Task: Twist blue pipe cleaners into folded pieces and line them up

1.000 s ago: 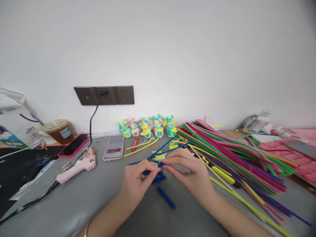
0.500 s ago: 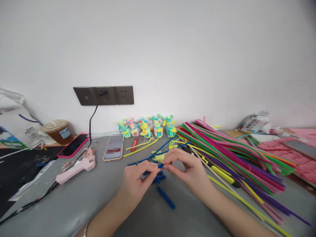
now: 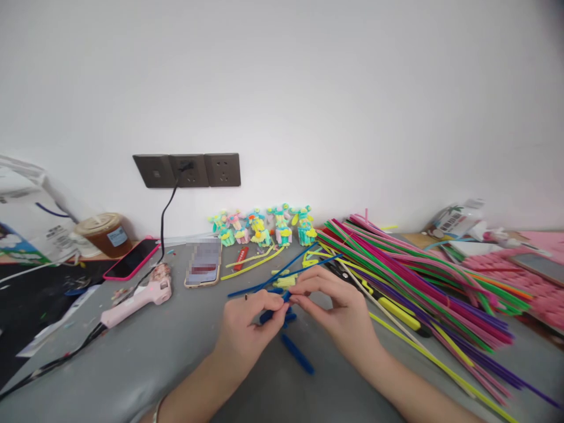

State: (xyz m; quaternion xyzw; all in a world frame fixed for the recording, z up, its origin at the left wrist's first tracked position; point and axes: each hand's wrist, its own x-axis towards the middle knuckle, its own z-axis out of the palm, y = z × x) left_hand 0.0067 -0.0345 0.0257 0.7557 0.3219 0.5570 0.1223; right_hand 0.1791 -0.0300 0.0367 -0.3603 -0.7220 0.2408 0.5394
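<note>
Between my two hands is a short blue pipe cleaner piece [image 3: 286, 295], mostly covered by fingertips. My left hand [image 3: 253, 323] pinches its left end between thumb and forefinger. From the other side, the thumb and forefinger of my right hand [image 3: 332, 302] close on it too. Other blue pieces lie below and behind the left fingers, partly hidden. One folded blue piece [image 3: 298, 354] rests by itself on the grey mat [image 3: 185, 358]. Just beyond the hands sit short pale yellow pieces [image 3: 286, 281] and long blue pipe cleaners [image 3: 247, 290].
A pile of coloured pipe cleaners [image 3: 409, 264] spreads over the right, with yellow-and-black pliers [image 3: 399, 311] beside it. Small colourful figures [image 3: 282, 226] line the wall. To the left are a phone [image 3: 203, 263], a pink glue gun [image 3: 132, 305] with its cord, and a drink cup [image 3: 106, 235].
Both hands stay together on the blue piece, with only slight shifts of the fingers. The view has moved a little; the things on the table lie as before.
</note>
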